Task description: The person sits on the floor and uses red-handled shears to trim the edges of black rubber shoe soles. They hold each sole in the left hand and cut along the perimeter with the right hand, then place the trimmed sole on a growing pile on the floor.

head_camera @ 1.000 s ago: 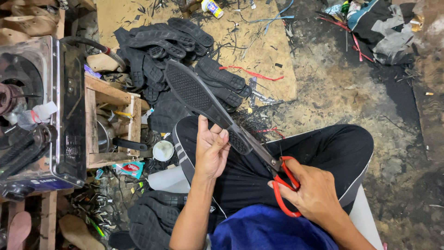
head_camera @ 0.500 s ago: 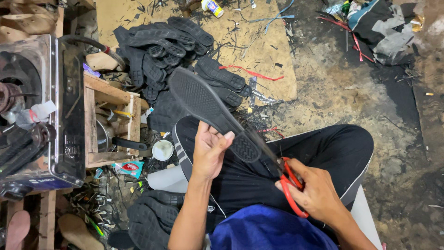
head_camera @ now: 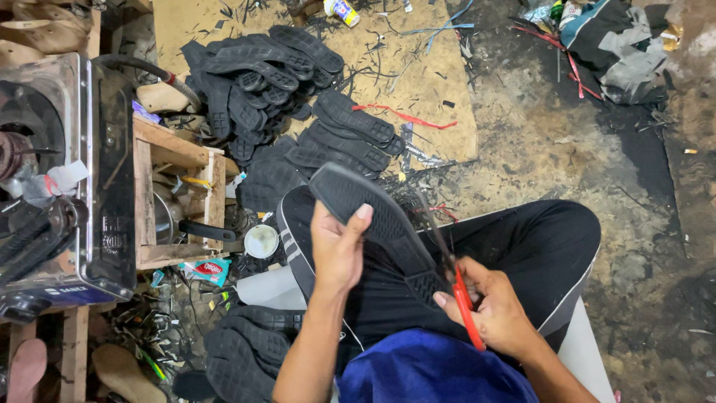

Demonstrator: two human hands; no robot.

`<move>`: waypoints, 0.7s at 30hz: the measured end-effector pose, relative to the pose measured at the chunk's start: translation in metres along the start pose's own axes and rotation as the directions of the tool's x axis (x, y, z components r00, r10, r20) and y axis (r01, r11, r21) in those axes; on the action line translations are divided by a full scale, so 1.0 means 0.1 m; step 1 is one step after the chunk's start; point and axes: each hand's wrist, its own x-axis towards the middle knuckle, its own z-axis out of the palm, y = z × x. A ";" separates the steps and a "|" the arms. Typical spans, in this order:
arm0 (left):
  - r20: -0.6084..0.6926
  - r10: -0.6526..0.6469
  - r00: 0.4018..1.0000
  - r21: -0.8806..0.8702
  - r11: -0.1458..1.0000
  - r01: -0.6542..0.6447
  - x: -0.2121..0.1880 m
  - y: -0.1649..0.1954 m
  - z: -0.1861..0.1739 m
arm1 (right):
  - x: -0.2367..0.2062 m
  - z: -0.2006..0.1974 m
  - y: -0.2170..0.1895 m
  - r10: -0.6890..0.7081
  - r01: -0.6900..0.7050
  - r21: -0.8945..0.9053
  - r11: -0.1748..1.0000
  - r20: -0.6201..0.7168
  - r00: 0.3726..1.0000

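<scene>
left hand (head_camera: 337, 250) clasps the black rubber sole (head_camera: 377, 224) mid-length, tilting it over the lap; right hand (head_camera: 496, 313), closed through red-handled scissors (head_camera: 456, 287), sets blades along the sole's edge just beyond that grip, steadied for trimming.

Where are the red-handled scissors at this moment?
In the head view, the scissors are lower right of centre, held in the right hand, blades beside the black sole above the lap.
</scene>
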 end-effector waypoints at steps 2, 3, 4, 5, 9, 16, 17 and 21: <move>-0.004 0.014 1.000 -0.014 1.000 -0.014 0.04 0.06 -0.06 | 0.00 0.01 -0.02 0.030 -0.032 0.026 0.999 0.046 0.998; 0.024 0.009 1.000 -0.011 1.000 -0.008 0.03 0.07 -0.06 | -0.01 0.01 -0.03 0.049 -0.052 0.039 0.998 0.069 0.996; 0.051 0.006 0.999 -0.008 1.000 -0.005 0.03 0.08 -0.06 | -0.01 0.00 -0.05 0.044 -0.040 -0.094 0.995 0.047 0.998; 0.079 0.003 0.997 -0.004 1.000 -0.002 0.02 0.08 -0.05 | 0.00 -0.03 -0.08 0.035 -0.029 -0.225 0.974 0.025 0.999; 0.121 0.001 0.993 0.041 0.999 -0.006 -0.01 0.06 -0.01 | 0.02 -0.10 -0.26 -0.218 0.170 -0.508 0.845 -0.036 0.975; 0.213 -0.038 0.976 0.166 0.986 0.002 -0.08 0.07 -0.01 | 0.07 -0.08 -0.56 -0.242 0.137 -0.595 0.792 -0.101 0.965; 0.236 -0.046 0.971 0.182 0.983 0.002 -0.09 0.07 -0.01 | 0.08 -0.08 -0.59 -0.211 0.111 -0.596 0.795 -0.100 0.972; 0.255 -0.113 0.960 0.197 0.978 0.062 -0.10 0.07 -0.02 | 0.11 -0.10 -0.63 -0.145 0.059 -0.608 0.792 -0.093 0.985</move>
